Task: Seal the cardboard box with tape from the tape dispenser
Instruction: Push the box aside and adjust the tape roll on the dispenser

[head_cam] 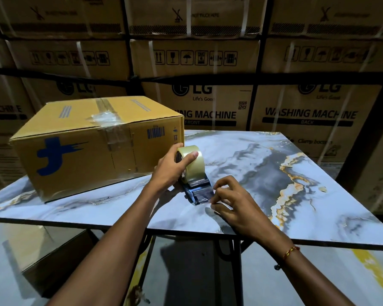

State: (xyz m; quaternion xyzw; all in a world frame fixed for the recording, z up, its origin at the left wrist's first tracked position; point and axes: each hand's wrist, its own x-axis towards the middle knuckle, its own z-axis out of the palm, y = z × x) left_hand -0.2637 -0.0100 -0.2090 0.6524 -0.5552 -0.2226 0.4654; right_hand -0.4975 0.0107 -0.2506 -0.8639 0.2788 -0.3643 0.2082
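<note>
2 hands on tape dispenser (196,186): left hand (173,166) gripping roll, right hand (230,202) fingers pinching tape end. Risk: tape tearing or sticking to itself before reaching cardboard box (93,140).

At centre frame we see the left hand (174,165) curled round the clear tape roll (191,164) of the dispenser (197,191), which sits on the marbled table (274,168). Just right of it, lower centre, the right hand (232,205) pinches at the dispenser's front end; we cannot tell if tape is between the fingers. The box (93,146) stands at left on the table, taped over its top seam. Washing-machine cartons (208,62) fill the upper frame.
</note>
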